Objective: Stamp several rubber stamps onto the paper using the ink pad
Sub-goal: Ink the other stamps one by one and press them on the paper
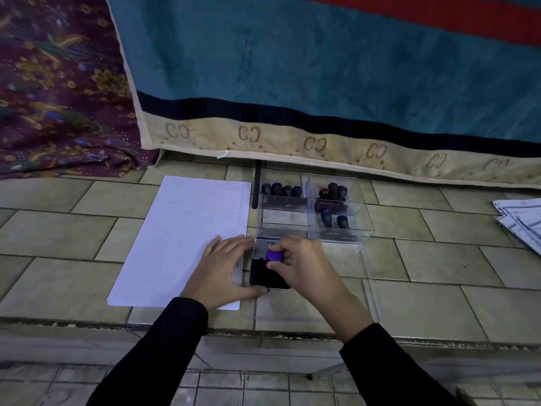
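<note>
A rubber stamp with a round purple handle top [274, 255] stands on the dark rectangular ink pad [263, 276], which lies on the tiled floor just beside the right edge of the white sheet of paper [181, 230]. The right hand [301, 268] has its fingers curled closed around the stamp's handle. The left hand [225, 268] rests flat, fingers spread and holding nothing, across the paper's lower right corner, its thumb touching the near edge of the ink pad. The pad's clear hinged lid [265, 247] stands up behind the stamp. Just beyond sits a clear plastic compartment box [363, 227] with more dark-handled stamps [281, 189] upright in its far and right sections. Black sleeves [164, 347] cover both forearms
</note>
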The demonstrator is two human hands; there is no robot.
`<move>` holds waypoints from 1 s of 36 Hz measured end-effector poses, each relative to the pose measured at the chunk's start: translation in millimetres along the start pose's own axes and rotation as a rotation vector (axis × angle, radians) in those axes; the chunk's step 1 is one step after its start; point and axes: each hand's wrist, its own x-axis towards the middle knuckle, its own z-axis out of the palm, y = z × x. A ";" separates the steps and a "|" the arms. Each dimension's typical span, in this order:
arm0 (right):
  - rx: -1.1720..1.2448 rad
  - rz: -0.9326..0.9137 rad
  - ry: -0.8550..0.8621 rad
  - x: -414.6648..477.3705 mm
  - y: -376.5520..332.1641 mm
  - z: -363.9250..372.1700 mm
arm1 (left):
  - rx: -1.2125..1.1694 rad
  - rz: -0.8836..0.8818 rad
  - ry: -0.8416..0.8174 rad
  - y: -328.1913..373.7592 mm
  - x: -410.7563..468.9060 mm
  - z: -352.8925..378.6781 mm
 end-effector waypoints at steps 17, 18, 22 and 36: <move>0.076 0.013 -0.005 8.1 -5.2 0.5 | -0.106 -0.328 0.394 -33.3 8.2 -42.5; 0.089 0.005 0.013 13.9 -9.3 0.5 | -0.017 -0.357 0.345 -36.8 8.7 -41.0; 0.120 -0.061 0.013 38.5 -24.5 10.5 | 0.120 -0.423 0.243 -39.3 7.9 -29.3; -0.037 -0.132 -0.116 67.2 -24.8 43.7 | 0.183 -0.412 0.272 -44.2 9.7 -25.1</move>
